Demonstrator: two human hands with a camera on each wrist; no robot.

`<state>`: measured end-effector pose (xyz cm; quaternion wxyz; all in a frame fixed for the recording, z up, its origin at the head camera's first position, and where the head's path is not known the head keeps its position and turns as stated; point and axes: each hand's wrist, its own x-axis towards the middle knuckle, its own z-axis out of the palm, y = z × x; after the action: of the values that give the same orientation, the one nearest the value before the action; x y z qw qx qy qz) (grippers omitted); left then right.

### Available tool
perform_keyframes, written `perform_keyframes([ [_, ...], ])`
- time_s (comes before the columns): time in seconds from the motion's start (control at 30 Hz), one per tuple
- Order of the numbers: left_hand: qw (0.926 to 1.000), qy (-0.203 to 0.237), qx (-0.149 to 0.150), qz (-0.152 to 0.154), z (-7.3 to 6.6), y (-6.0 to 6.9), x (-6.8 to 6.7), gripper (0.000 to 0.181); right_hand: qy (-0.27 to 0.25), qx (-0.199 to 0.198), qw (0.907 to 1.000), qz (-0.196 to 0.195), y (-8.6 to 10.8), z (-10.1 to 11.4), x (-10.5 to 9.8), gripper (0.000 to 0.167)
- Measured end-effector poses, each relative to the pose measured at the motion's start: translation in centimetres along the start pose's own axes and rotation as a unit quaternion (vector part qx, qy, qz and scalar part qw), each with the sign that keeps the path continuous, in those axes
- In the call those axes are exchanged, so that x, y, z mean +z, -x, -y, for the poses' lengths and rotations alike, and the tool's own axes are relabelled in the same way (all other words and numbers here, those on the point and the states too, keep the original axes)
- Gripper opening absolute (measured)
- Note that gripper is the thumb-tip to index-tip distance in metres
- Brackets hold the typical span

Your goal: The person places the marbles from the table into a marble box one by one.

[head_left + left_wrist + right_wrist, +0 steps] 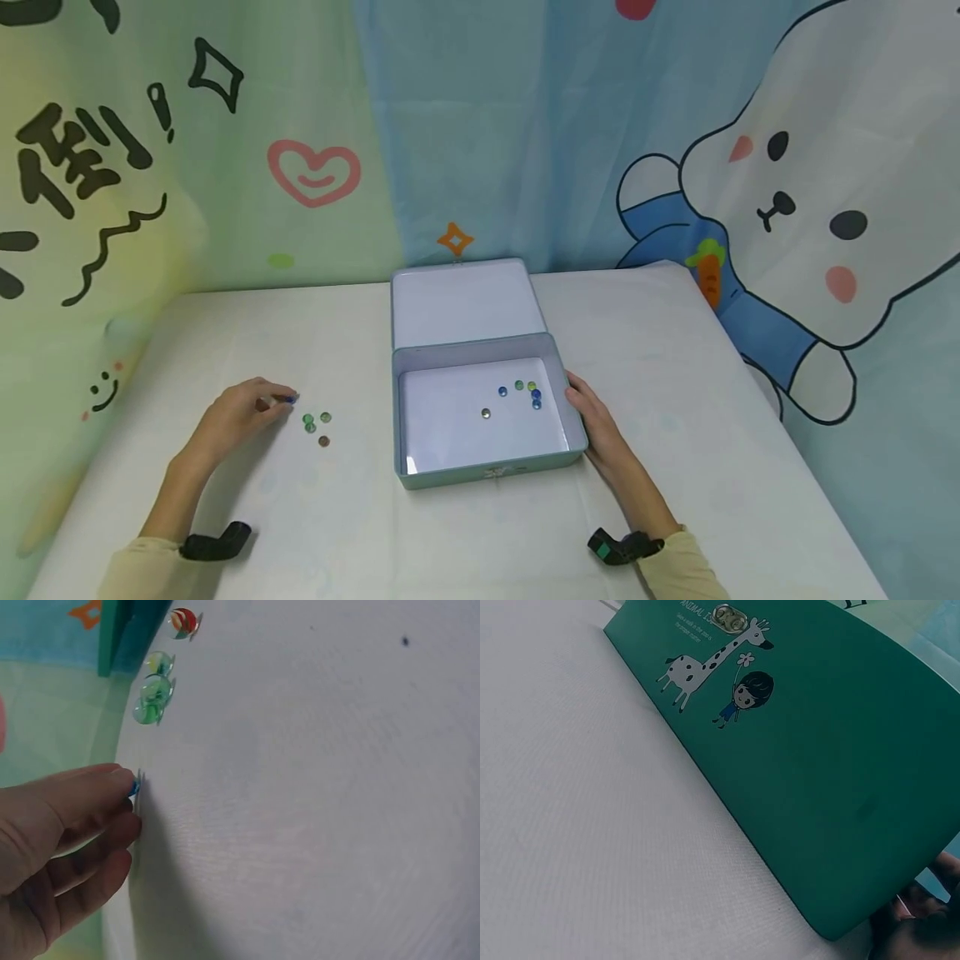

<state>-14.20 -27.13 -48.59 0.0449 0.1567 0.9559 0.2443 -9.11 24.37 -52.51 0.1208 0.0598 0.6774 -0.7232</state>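
Observation:
My left hand (242, 413) pinches a small blue marble (134, 787) between thumb and forefinger, low over the white table at the left. Just right of those fingers lie several marbles, among them green ones (310, 427) and a reddish one (182, 623). An opened green tin box (491, 475) stands mid-table with its lid (465, 304) folded back. Inside are several blue, green and yellowish marbles (486, 413). At the box's right wall, my right hand (603, 429) holds the side near the rim; its fingers are partly hidden in the right wrist view.
The white-covered table (712, 417) reaches back to a printed curtain (480, 150) with a heart and a bear-like figure. Black wrist cameras (217, 543) sit on both forearms. A giraffe drawing (705, 667) and a metal clasp (729, 619) mark the box's front.

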Motion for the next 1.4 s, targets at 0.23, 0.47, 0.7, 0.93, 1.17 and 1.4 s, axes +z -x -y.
perform_keyframes([
  [0.23,0.9999,-0.003,-0.013,-0.004,-0.1,0.1,0.0,0.023,0.006,0.002,1.0000,0.000,-0.1,-0.1,0.0,0.063],
  [0.47,0.9983,0.004,0.024,-0.053,-0.7,0.3,-0.4,0.024,0.011,0.001,0.9999,-0.004,-0.1,-0.1,0.1,0.062],
  [0.7,0.9903,0.017,0.086,-0.108,-2.7,-0.1,-1.0,0.022,0.010,-0.003,0.9999,-0.005,-0.1,-0.2,0.2,0.062],
  [0.93,0.9817,0.069,0.146,-0.101,-6.7,-1.6,-1.8,0.023,0.010,0.001,0.9999,-0.006,-0.1,-0.1,0.1,0.062],
  [1.17,0.9719,0.108,0.206,-0.036,-12.5,-4.6,-3.2,0.020,0.008,-0.001,1.0000,-0.003,0.1,-0.1,0.1,0.062],
  [1.4,0.9588,0.075,0.266,0.067,-18.2,-9.4,-3.0,0.019,0.008,0.000,1.0000,-0.001,0.0,-0.1,0.2,0.061],
])
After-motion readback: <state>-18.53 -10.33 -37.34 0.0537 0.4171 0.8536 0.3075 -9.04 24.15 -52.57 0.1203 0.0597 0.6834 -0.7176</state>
